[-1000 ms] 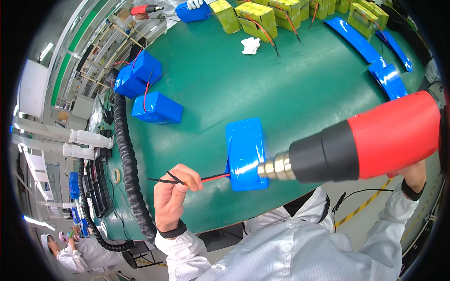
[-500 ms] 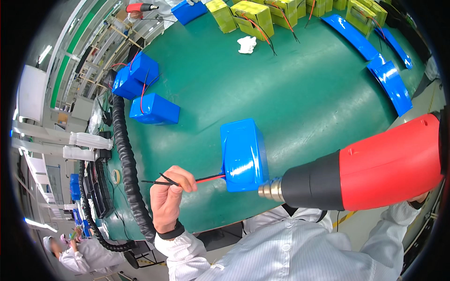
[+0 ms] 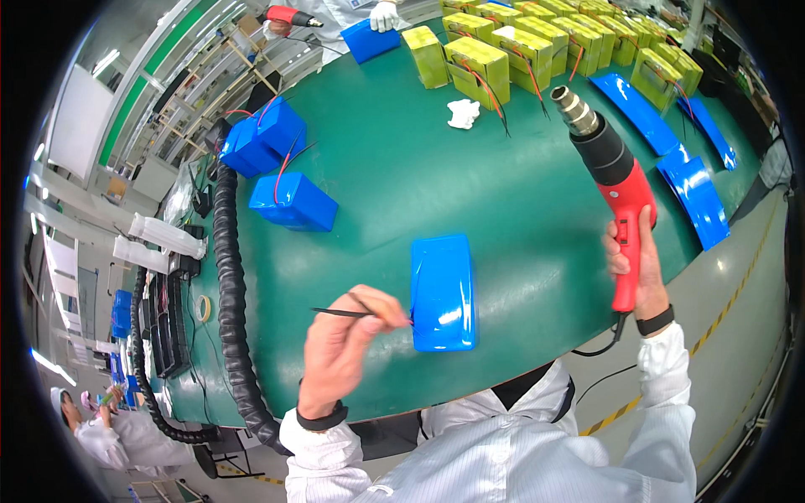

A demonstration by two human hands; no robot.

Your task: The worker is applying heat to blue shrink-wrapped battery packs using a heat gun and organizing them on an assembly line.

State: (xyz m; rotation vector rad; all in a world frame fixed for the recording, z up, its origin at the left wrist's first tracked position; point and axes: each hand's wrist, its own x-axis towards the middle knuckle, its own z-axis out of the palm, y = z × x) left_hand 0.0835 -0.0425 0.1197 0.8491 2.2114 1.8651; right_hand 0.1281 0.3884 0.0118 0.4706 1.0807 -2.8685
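Note:
My right hand (image 3: 639,260) is wrapped round the handle of a red and black heat gun (image 3: 625,189), its metal nozzle pointing up and away to the left. In front of me a battery pack in glossy blue shrink wrap (image 3: 444,293) lies on the green table. My left hand (image 3: 348,344) is at the pack's left side, pinching its wire leads (image 3: 337,313); a dark end sticks out to the left of the fingers. Most of the leads' length is hidden by the hand.
Several blue-wrapped packs (image 3: 293,201) stand at the left beside a thick black corrugated hose (image 3: 226,251). Rows of yellow-green packs (image 3: 478,71) fill the far side. Blue wrap pieces (image 3: 694,197) lie at the right, crumpled white material (image 3: 463,113) farther in. Across the table, a person's gloved hand (image 3: 385,15) touches a blue pack.
The heat gun has swung away from the blue pack, up and to the right, and its nozzle now points away from me. My left hand has moved closer to the pack along the leads.

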